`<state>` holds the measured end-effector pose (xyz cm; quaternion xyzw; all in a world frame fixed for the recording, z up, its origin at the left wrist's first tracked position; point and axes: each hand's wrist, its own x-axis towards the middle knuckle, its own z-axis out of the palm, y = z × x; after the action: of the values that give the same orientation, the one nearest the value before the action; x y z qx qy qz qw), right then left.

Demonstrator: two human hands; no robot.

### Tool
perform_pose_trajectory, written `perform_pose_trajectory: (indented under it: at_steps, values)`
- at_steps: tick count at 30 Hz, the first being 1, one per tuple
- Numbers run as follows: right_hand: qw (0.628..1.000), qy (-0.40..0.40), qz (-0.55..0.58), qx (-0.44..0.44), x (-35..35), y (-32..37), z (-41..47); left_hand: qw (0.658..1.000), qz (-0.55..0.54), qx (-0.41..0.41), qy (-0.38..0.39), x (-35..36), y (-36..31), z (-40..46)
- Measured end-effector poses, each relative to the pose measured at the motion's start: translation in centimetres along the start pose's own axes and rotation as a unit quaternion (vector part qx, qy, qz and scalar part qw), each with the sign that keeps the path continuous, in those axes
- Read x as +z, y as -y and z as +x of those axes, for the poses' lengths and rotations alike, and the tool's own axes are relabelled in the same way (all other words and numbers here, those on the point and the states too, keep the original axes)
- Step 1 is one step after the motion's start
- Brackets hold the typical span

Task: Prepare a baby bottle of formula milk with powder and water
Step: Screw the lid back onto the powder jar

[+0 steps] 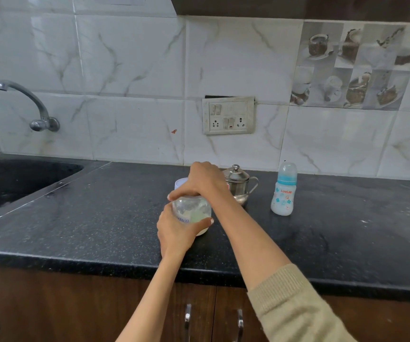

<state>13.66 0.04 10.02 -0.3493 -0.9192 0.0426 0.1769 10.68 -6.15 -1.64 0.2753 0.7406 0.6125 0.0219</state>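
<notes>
A clear plastic jar (pixel 194 213) with pale powder in its lower part stands on the black counter (pixel 100 218). My left hand (pixel 174 233) wraps around the jar's side. Over its mouth sits my right hand (pixel 204 181), fingers closed there; whatever is under the palm is hidden. Just behind the jar lies a white round lid (pixel 180 183), partly covered by my hand. A steel lidded pot (pixel 238 185) stands behind my right wrist. The baby bottle (pixel 284 191), white with a blue ring and a clear cap, is upright to the right, apart from both hands.
A dark sink (pixel 14 181) is set into the counter at the left, with a steel tap (pixel 34 107) above it. A socket panel (pixel 228 116) is on the tiled wall. Cabinet doors with metal handles (pixel 188 322) are below the counter edge.
</notes>
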Motion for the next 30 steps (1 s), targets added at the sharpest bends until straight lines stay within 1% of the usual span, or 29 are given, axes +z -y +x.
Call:
perform_pose_trajectory:
  at_steps: [4, 7, 9, 10, 12, 14, 16, 17, 18, 20, 22, 24, 27, 28, 30]
  values:
    - [0.995, -0.08, 0.032, 0.045, 1.1, 0.7, -1.2, 1.0, -0.002, -0.003, 0.005, -0.2, -0.3, -0.1]
    - [0.989, -0.125, 0.064, 0.043, 2.1, 0.4, -2.2, 1.0, 0.007, -0.007, 0.003, -0.3, -0.6, -0.4]
    - [0.983, -0.112, 0.14, 0.042, 2.2, -0.5, -2.8, 1.0, -0.001, -0.001, 0.007, -0.4, -0.5, -0.6]
    - [0.972, -0.093, 0.213, 0.044, 2.3, -1.2, -3.2, 1.0, -0.004, 0.009, 0.017, -0.6, -0.4, -0.6]
    - [0.93, -0.063, 0.359, 0.046, 2.7, -2.7, -4.0, 0.997, -0.009, 0.025, 0.067, -1.4, -0.1, -0.4]
    - [0.906, -0.04, 0.419, 0.048, 4.0, -4.3, -5.0, 0.989, -0.033, 0.019, 0.14, -2.8, 0.4, 0.2]
    - [0.897, -0.019, 0.439, 0.056, 5.3, -5.6, -6.0, 0.977, -0.055, 0.007, 0.206, -4.3, 1.0, 1.1]
    - [0.894, -0.009, 0.445, 0.061, 5.8, -6.2, -6.3, 0.972, -0.062, 0.002, 0.226, -5.1, 1.3, 1.4]
    - [0.892, -0.002, 0.447, 0.066, 6.2, -6.6, -6.5, 0.97, -0.077, -0.004, 0.232, -5.8, 1.6, 1.8]
    - [0.893, 0.011, 0.444, 0.073, 6.9, -7.2, -6.6, 0.969, -0.117, -0.006, 0.218, -7.0, 1.9, 2.6]
    - [0.897, 0.018, 0.436, 0.07, 7.5, -7.3, -6.5, 0.971, -0.125, 0.0, 0.205, -7.6, 2.1, 3.3]
    - [0.898, 0.009, 0.435, 0.061, 8.2, -7.2, -6.4, 0.966, -0.119, 0.006, 0.228, -7.6, 2.1, 4.0]
    - [0.895, -0.011, 0.443, 0.051, 8.9, -6.8, -5.9, 0.948, -0.125, 0.008, 0.292, -6.7, 2.1, 4.6]
    - [0.896, -0.012, 0.442, 0.049, 9.0, -6.7, -5.6, 0.945, -0.131, 0.009, 0.301, -6.4, 2.1, 4.7]
    - [0.902, -0.003, 0.429, 0.048, 9.3, -6.6, -4.5, 0.947, -0.137, 0.015, 0.291, -5.9, 2.2, 5.2]
